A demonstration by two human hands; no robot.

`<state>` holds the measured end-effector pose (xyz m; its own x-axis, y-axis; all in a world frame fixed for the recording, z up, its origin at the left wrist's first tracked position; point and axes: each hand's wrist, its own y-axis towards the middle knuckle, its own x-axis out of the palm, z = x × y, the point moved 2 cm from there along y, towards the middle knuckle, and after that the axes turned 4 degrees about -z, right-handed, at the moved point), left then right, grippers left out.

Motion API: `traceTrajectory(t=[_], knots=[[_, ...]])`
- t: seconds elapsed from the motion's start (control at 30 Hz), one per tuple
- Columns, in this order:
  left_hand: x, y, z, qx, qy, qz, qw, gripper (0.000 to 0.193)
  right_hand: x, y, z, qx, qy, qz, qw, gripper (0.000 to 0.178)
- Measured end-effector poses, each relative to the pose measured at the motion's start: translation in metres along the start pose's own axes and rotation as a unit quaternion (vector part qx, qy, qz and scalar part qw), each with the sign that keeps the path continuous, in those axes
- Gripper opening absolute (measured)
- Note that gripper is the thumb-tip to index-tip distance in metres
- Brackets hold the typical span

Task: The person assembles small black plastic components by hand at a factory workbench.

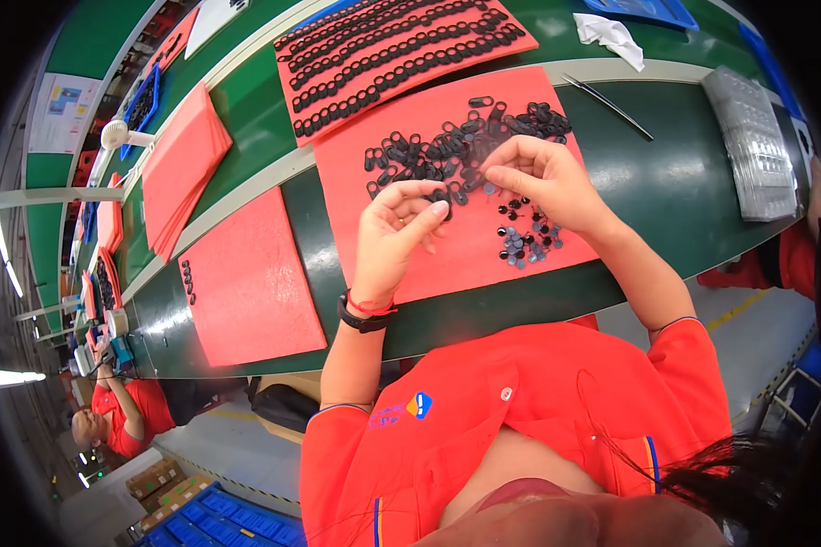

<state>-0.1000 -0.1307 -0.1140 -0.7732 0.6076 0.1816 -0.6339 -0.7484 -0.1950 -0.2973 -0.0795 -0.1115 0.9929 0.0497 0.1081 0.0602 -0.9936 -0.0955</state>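
My left hand, with a dark band on its wrist, is closed in a pinch on a small black loop-shaped part. To its right my right hand has thumb and forefinger pinched together; I cannot make out what, if anything, is between them. Both hands hover above a red foam sheet. Just beyond them lies a loose pile of black loop-shaped parts. Small round black and grey discs are scattered below my right hand.
Behind the pile, a red sheet bears rows of black parts. Tweezers, a white cloth and clear plastic trays lie to the right. Another red sheet and stacked foam sheets are at left. A person works farther left.
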Motion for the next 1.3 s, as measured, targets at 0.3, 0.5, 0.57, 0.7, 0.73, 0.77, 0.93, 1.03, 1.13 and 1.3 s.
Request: traceTrajectory(t=[0.3, 0.5, 0.57, 0.7, 0.73, 0.77, 0.93, 1.03, 1.13, 1.3], knots=[[0.005, 0.004, -0.018, -0.001, -0.035, 0.004, 0.999, 0.02, 0.01, -0.005, 0.012, -0.046, -0.157, -0.012, 0.986, 0.005], [0.004, 0.004, -0.021, 0.001, -0.045, 0.016, 0.999, 0.02, 0.013, -0.006, 0.012, -0.023, -0.141, -0.039, 0.989, 0.005], [0.005, 0.003, -0.019, -0.004, -0.049, 0.021, 0.999, 0.02, 0.014, -0.006, 0.011, -0.036, -0.165, -0.038, 0.985, 0.006], [0.002, 0.002, -0.022, -0.005, -0.042, 0.016, 0.999, 0.021, 0.017, -0.008, 0.005, -0.006, -0.21, -0.035, 0.977, 0.008], [0.002, 0.002, -0.022, -0.006, -0.042, 0.016, 0.999, 0.021, 0.018, -0.008, 0.004, 0.002, -0.208, -0.028, 0.978, 0.008], [0.002, 0.002, -0.021, 0.0, -0.039, 0.024, 0.999, 0.021, 0.019, -0.007, 0.002, 0.002, -0.208, -0.029, 0.978, 0.008], [0.004, 0.001, -0.019, 0.01, -0.035, 0.044, 0.998, 0.02, 0.017, -0.008, 0.009, -0.082, -0.254, -0.021, 0.963, 0.009], [0.004, 0.001, -0.019, 0.021, -0.037, 0.049, 0.998, 0.019, 0.015, -0.005, 0.011, -0.197, -0.324, -0.031, 0.925, 0.008], [0.002, 0.001, -0.019, 0.035, -0.041, 0.071, 0.996, 0.021, 0.015, -0.005, 0.007, -0.127, -0.287, -0.034, 0.949, 0.006], [0.0, 0.001, -0.021, 0.046, -0.067, 0.048, 0.996, 0.025, 0.016, -0.005, 0.008, -0.069, -0.219, -0.021, 0.973, 0.005]])
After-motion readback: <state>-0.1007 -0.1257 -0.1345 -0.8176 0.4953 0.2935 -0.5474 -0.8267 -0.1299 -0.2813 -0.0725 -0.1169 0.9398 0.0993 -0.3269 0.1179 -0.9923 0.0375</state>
